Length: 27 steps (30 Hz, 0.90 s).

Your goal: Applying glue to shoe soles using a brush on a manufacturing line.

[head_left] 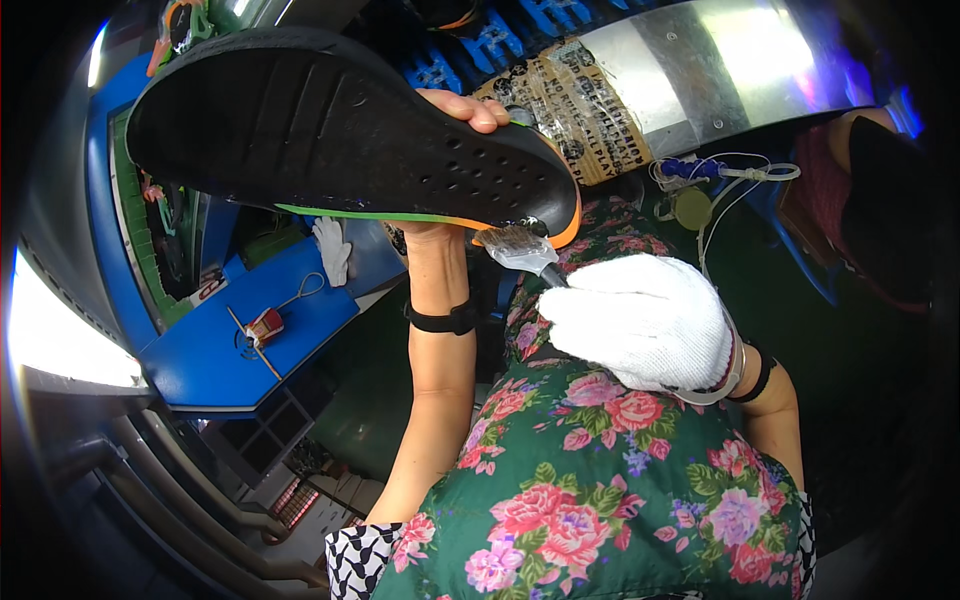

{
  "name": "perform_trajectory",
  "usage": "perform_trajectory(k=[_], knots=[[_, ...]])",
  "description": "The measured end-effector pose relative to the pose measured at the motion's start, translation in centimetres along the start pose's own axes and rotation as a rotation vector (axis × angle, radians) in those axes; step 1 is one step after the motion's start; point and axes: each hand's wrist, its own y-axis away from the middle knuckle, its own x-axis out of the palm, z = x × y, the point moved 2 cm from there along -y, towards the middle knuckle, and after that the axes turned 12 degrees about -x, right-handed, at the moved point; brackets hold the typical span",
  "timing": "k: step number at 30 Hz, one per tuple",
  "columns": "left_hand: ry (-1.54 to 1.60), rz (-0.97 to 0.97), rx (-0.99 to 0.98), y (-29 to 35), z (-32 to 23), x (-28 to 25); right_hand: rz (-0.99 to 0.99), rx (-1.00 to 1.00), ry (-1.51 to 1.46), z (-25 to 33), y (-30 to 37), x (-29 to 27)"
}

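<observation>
Nearest to me, my lap under a green floral apron (600, 500); above it my right hand (645, 325), in a white knit glove, is closed around the handle of a small brush (522, 248); the bristles touch the rim of the shoe sole (340, 130) at its orange edge; my left hand (462, 108), bare, with a black band at the wrist, grips the sole from behind, thumb showing over its upper edge; the sole is held up in the air in front of me, black perforated face toward me, tilted, a green-and-orange line along its lower rim

Risk, as I judge it: the grip sits near one end only, so the long free end could swing or sag under brush pressure and smear the coat off the rim; a loaded brush held over the apron could drip onto it

Further off, lower left, a blue counter (250, 345) with a small red object (264, 324) and a white glove (331, 248) lying on it; beyond the sole, a metal panel (700, 70) with a taped cardboard sheet (575, 105); another person sits at the far right
</observation>
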Motion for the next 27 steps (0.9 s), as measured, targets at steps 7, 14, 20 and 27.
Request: perform_trajectory(k=[7, 14, 20, 27], knots=[[-0.017, -0.023, 0.025, 0.1, 0.4, 0.4, -0.018, 0.049, -0.033, 0.5, -0.4, 0.0], [0.032, 0.047, 0.004, 0.0, 0.1, 0.8, -0.077, 0.131, 0.121, -0.1, 0.2, -0.8], [-0.050, 0.031, -0.018, 0.2, 0.0, 0.7, -0.115, 0.132, -0.038, -0.9, 0.1, -0.8], [-0.003, 0.022, -0.023, 0.4, 0.3, 0.5, -0.167, 0.231, -0.108, -1.3, 0.1, -2.2]])
